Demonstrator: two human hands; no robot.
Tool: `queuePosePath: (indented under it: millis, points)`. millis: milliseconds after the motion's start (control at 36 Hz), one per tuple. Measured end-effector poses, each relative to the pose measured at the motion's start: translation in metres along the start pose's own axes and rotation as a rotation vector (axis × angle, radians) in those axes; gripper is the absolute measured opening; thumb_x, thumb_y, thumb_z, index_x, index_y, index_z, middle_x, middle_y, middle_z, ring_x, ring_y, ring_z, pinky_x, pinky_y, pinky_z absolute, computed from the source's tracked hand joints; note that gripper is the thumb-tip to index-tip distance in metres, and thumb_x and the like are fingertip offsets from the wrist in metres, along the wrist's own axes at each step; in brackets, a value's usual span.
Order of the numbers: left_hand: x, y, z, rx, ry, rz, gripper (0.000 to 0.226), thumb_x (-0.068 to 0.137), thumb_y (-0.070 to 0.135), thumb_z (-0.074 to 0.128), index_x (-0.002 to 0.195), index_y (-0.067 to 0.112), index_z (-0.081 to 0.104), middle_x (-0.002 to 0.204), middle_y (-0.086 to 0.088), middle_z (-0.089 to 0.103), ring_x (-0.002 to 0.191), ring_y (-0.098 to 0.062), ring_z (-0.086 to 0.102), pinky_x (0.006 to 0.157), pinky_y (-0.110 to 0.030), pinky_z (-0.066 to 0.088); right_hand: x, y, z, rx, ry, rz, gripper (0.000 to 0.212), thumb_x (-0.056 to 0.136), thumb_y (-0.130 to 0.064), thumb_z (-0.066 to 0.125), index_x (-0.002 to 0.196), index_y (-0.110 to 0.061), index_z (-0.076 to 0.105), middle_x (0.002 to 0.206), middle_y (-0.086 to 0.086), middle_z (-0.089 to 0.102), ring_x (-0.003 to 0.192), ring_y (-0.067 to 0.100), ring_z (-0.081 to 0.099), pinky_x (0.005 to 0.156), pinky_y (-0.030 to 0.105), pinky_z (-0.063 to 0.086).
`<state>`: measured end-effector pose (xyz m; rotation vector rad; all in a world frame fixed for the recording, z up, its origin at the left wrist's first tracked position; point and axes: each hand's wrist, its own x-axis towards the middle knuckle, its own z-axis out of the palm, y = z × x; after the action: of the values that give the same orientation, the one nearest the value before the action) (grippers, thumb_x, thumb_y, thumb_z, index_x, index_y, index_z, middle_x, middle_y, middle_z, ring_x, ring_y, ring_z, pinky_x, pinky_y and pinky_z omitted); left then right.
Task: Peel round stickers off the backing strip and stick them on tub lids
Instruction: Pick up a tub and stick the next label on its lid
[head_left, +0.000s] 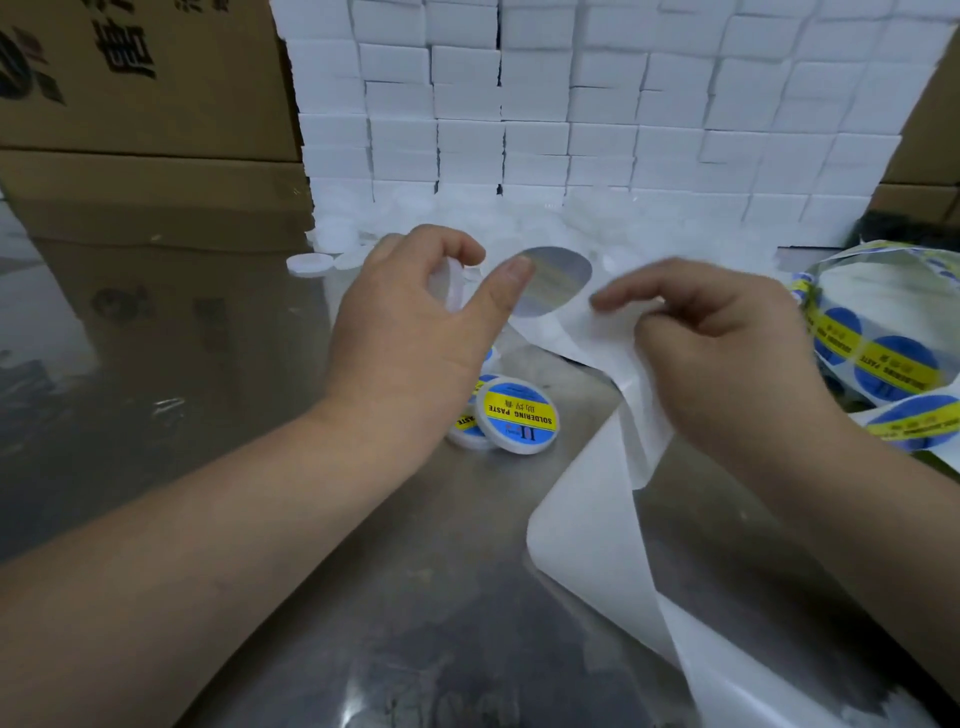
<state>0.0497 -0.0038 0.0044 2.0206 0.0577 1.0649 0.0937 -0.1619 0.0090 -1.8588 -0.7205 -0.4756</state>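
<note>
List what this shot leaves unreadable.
- Sticker on the left hand's thumb: head view shows only its grey back; print hidden.
- White tub in that hand: mostly behind its fingers.
- Lower labelled tubs: covered by the top tub.
- Sticker roll: cut by the right edge.
- Right hand fingertips on the backing strip: blurred.

Bare steel table (218, 395) left; labelled tubs (517, 415) centre, sticker roll (883, 332) right

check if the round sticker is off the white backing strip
Nearly off: the round grey-backed sticker clings to the left hand, its lower edge maybe touching the strip.
</note>
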Motion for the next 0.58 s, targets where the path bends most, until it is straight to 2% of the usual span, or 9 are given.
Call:
queuePosePath:
  millis: [83,139,222,306,389,444,500,583]
  points:
    - [-0.0006,0.0007,-0.0002,0.027,0.002,0.028,0.019,0.077,0.046,0.064,0.075,0.042,0.046,0.086,0.015,0.048,0.077,0.002,0.045,0.067,-0.009,0.034,-0.0019,-0.0006,0.0028,0.078,-0.074,0.083,0.044,0.074,0.007,0.044,0.054,-0.024,0.068,0.054,-0.019,0.063,0.048,-0.003,0.050,0.046,0.007,0.034]
    - [-0.0010,0.0009,0.0000,0.050,-0.007,0.049,0.023,0.072,0.047,0.067,0.075,0.043,0.045,0.084,0.018,0.045,0.078,0.005,0.045,0.068,-0.007,0.034,-0.0016,-0.0020,0.0031,0.194,-0.089,0.143,0.037,0.074,0.001,0.047,0.058,-0.022,0.070,0.054,-0.012,0.065,0.052,0.000,0.052,0.049,0.011,0.040]
    - [-0.0013,0.0017,-0.0008,0.066,-0.014,0.080,0.027,0.066,0.049,0.068,0.077,0.043,0.043,0.084,0.019,0.043,0.079,0.013,0.042,0.067,-0.002,0.032,0.0006,-0.0042,-0.0001,0.377,-0.122,0.219,0.023,0.067,-0.019,0.050,0.058,-0.019,0.072,0.060,-0.004,0.067,0.059,0.004,0.059,0.049,0.010,0.042]
    - [-0.0016,0.0023,-0.0018,0.077,-0.021,0.112,0.031,0.064,0.048,0.070,0.080,0.042,0.045,0.085,0.019,0.042,0.080,0.019,0.040,0.068,0.000,0.031,0.0018,-0.0039,-0.0009,0.435,-0.114,0.263,0.027,0.073,-0.033,0.056,0.058,-0.015,0.071,0.062,0.001,0.068,0.059,0.008,0.060,0.050,0.012,0.043]
    - [-0.0026,0.0021,-0.0023,0.092,-0.029,0.148,0.035,0.063,0.045,0.074,0.084,0.036,0.048,0.084,0.021,0.041,0.080,0.018,0.040,0.068,0.001,0.029,0.0024,-0.0020,0.0006,0.443,-0.070,0.300,0.031,0.083,-0.027,0.062,0.056,-0.015,0.069,0.059,-0.001,0.066,0.054,0.008,0.058,0.048,0.014,0.043]
    - [-0.0025,0.0016,-0.0028,0.117,-0.038,0.158,0.036,0.062,0.047,0.073,0.085,0.038,0.046,0.085,0.022,0.040,0.080,0.010,0.042,0.068,0.001,0.029,0.0028,-0.0014,0.0008,0.399,-0.065,0.300,0.027,0.080,-0.020,0.064,0.053,-0.017,0.069,0.057,-0.003,0.065,0.055,0.010,0.057,0.050,0.018,0.043]
    - [-0.0017,0.0011,-0.0025,0.152,-0.049,0.148,0.039,0.061,0.047,0.072,0.087,0.037,0.045,0.085,0.024,0.038,0.078,0.001,0.037,0.067,0.001,0.029,0.0029,-0.0025,0.0011,0.349,-0.069,0.299,0.024,0.076,-0.016,0.064,0.053,-0.019,0.068,0.055,-0.005,0.063,0.052,0.010,0.055,0.047,0.016,0.041]
    - [-0.0003,-0.0016,0.0005,0.188,-0.060,0.127,0.040,0.061,0.045,0.070,0.090,0.035,0.043,0.085,0.023,0.036,0.080,0.004,0.031,0.067,0.002,0.027,0.0020,-0.0035,0.0023,0.305,-0.042,0.321,0.026,0.077,-0.014,0.062,0.052,-0.018,0.068,0.053,-0.005,0.063,0.043,0.004,0.051,0.039,0.011,0.035]
